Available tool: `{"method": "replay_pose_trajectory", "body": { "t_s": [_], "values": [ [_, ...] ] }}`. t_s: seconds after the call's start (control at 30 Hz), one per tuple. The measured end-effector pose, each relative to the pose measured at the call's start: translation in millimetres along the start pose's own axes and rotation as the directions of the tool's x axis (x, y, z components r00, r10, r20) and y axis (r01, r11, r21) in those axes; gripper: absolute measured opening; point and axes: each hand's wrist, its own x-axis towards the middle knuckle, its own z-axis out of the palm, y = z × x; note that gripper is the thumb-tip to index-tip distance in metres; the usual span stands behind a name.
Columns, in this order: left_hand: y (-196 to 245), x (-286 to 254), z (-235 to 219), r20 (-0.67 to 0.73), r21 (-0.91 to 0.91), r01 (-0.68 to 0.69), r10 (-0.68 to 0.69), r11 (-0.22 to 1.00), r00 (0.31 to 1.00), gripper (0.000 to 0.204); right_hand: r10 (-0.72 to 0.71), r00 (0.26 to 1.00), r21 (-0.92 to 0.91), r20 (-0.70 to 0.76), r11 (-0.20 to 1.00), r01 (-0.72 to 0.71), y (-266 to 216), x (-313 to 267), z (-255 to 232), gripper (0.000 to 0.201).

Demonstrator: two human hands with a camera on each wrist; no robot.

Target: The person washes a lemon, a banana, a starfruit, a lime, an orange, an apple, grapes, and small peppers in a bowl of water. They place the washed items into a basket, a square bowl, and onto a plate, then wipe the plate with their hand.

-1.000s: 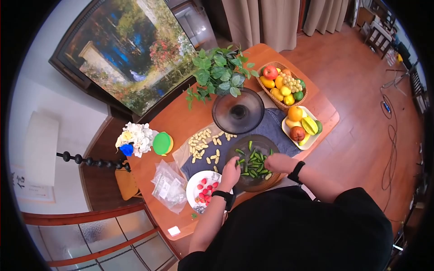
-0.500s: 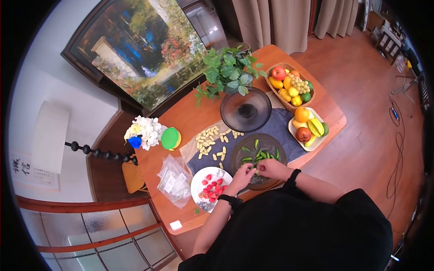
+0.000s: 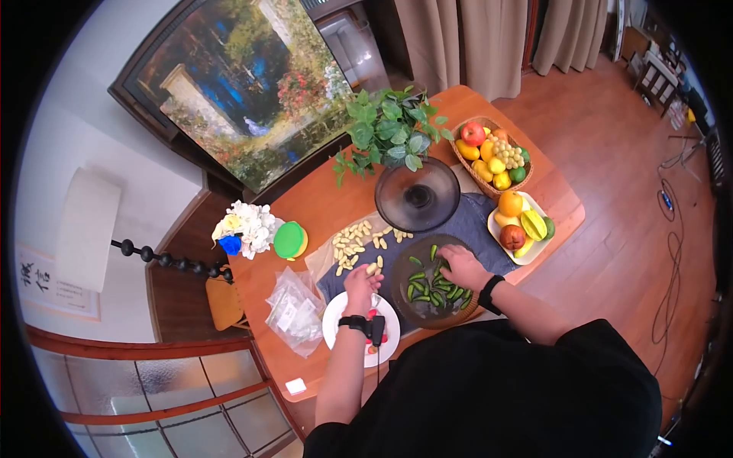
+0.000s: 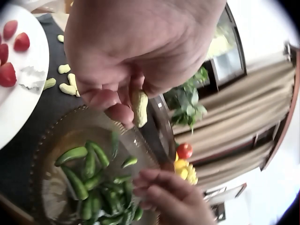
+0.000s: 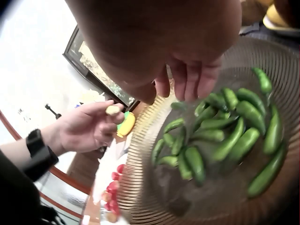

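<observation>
My left hand (image 3: 362,287) pinches a pale peanut (image 4: 141,109) between thumb and fingers, above the edge of the white plate (image 3: 333,327) near the loose peanuts. On that plate lie red strawberries (image 4: 7,75), partly covered by the left wrist in the head view. My right hand (image 3: 467,269) is over the far right side of a ribbed glass bowl (image 5: 133,180), its fingers loosely bent and pointing down. Several green chili peppers (image 5: 248,117) lie in the bowl below those fingers. Nothing shows in the right hand's grip.
Loose peanuts (image 3: 350,243) lie on cloth beyond the left hand. Behind the bowl stands a dark glass dish (image 3: 397,200). A fruit basket (image 3: 482,183) and a fruit tray (image 3: 544,243) sit at right; a clear plastic bag (image 3: 294,317) and green-lidded tub (image 3: 289,240) at left.
Both hands were together over the near side of the bowl and have parted. The left moved left toward the plate with the peanut; the right moved farther back over the chili peppers.
</observation>
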Motion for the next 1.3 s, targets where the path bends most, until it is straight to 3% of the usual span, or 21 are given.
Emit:
{"method": "replay_pose_trajectory", "body": {
  "t_s": [0.07, 0.2, 0.27, 0.3, 0.33, 0.4, 0.47, 0.53, 0.6, 0.67, 0.73, 0.83, 0.87, 0.93, 1.0, 1.07, 1.1, 1.13, 1.23, 1.27, 1.3],
  "values": [
    [2.0, 13.9, -10.5, 0.04, -0.094, 0.041, -0.037, 0.995, 0.998, 0.03, 0.019, 1.0, -0.047, -0.01, 0.999, -0.019, 1.5, 11.9, 3.5, 0.052],
    [9.4, 14.4, -2.3, -0.134, -0.135, 0.104, -0.122, 0.985, 0.983, 0.031, 0.064, 0.991, -0.03, 0.116, 0.998, -0.061, -5.8, 41.0, 25.6, 0.06],
    [1.2, 8.1, 4.8, -0.098, 0.316, -0.078, 0.114, 0.946, 0.989, 0.03, 0.062, 0.96, -0.118, 0.273, 0.993, -0.03, -20.3, 46.2, 33.5, 0.061],
    [-5.7, 1.6, 12.8, 0.012, 0.449, -0.197, 0.214, 0.871, 0.977, 0.028, 0.031, 0.96, -0.14, 0.278, 0.99, 0.009, -23.5, 45.4, 42.6, 0.058],
    [-15.8, -1.8, 19.2, 0.013, 0.451, -0.195, 0.211, 0.871, 0.977, 0.028, 0.033, 0.96, -0.139, 0.279, 0.99, 0.006, -28.3, 43.0, 46.6, 0.058],
    [-36.3, -9.2, 31.9, 0.476, 0.665, -0.597, 0.361, 0.448, 0.802, 0.028, -0.05, 0.895, -0.306, 0.443, 0.93, 0.203, -35.2, 35.9, 51.8, 0.054],
    [-49.2, -19.6, 44.4, 0.662, 0.583, -0.775, 0.408, 0.247, 0.628, 0.036, -0.111, 0.89, -0.32, 0.443, 0.908, 0.272, -23.3, 24.7, 58.4, 0.04],
    [-52.8, -35.7, 51.5, 0.692, 0.618, -0.769, 0.349, 0.166, 0.632, 0.041, -0.262, 0.873, -0.364, 0.412, 0.831, 0.421, -13.3, 18.1, 54.8, 0.026],
    [-54.6, -45.9, 55.8, 0.689, 0.698, -0.711, 0.193, 0.084, 0.699, 0.049, -0.254, 0.887, -0.356, 0.386, 0.846, 0.397, -6.3, 11.6, 34.8, 0.022],
    [-60.8, -43.6, 53.4, 0.702, 0.694, -0.715, 0.146, 0.082, 0.697, 0.058, -0.138, 0.918, -0.43, 0.371, 0.851, 0.301, 3.3, 0.4, 17.5, 0.023],
    [-64.6, -42.9, 52.6, 0.659, 0.734, -0.651, 0.027, 0.192, 0.751, 0.064, -0.095, 0.945, -0.409, 0.312, 0.884, 0.224, 14.7, -15.6, 14.9, 0.025],
    [-78.1, -42.4, 53.7, 0.655, 0.722, -0.608, -0.043, 0.33, 0.755, 0.069, 0.133, 0.925, -0.192, 0.357, 0.979, -0.067, 9.0, -37.5, 11.4, 0.041],
    [-83.5, -42.1, 54.7, 0.655, 0.722, -0.608, -0.043, 0.331, 0.754, 0.069, 0.134, 0.924, -0.192, 0.357, 0.979, -0.067, 6.9, -42.9, 17.5, 0.041],
    [-86.1, -47.0, 60.6, 0.627, 0.736, -0.574, -0.042, 0.358, 0.778, 0.07, 0.302, 0.869, -0.023, 0.392, 0.948, -0.318, 7.5, -52.0, 39.9, 0.045],
    [-92.3, -41.4, 64.2, 0.624, 0.718, -0.529, -0.08, 0.453, 0.778, 0.068, 0.3, 0.88, 0.002, 0.37, 0.946, -0.323, 15.1, -52.4, 63.0, 0.046],
    [-95.3, -37.3, 64.5, 0.623, 0.695, -0.476, -0.121, 0.539, 0.773, 0.067, 0.227, 0.824, 0.293, 0.519, 0.859, -0.421, 5.0, -41.8, 62.5, 0.043],
    [-91.9, -36.3, 65.3, 0.518, 0.719, -0.248, -0.263, 0.649, 0.814, 0.064, 0.317, 0.656, 0.309, 0.685, 0.69, -0.655, -19.0, -30.5, 34.5, 0.042],
    [-86.6, -36.9, 65.7, 0.417, 0.705, -0.002, -0.412, 0.71, 0.81, 0.061, 0.316, 0.658, 0.311, 0.683, 0.69, -0.654, -12.6, -30.2, 44.5, 0.042],
    [-79.8, -25.9, 58.1, 0.465, 0.529, 0.11, -0.395, 0.842, 0.792, 0.048, 0.199, 0.791, 0.566, 0.578, 0.6, -0.565, -8.2, -25.4, 64.4, 0.042],
    [-77.3, -23.7, 53.8, 0.463, 0.527, 0.11, -0.394, 0.842, 0.794, 0.048, 0.197, 0.791, 0.566, 0.579, 0.602, -0.564, -8.2, -24.2, 63.4, 0.042],
    [-51.5, -36.0, 61.5, 0.47, 0.381, 0.292, -0.456, 0.877, 0.756, 0.05, 0.156, 0.829, 0.498, 0.538, 0.734, -0.461, -15.3, -19.9, 51.9, 0.044]
  ]
}}
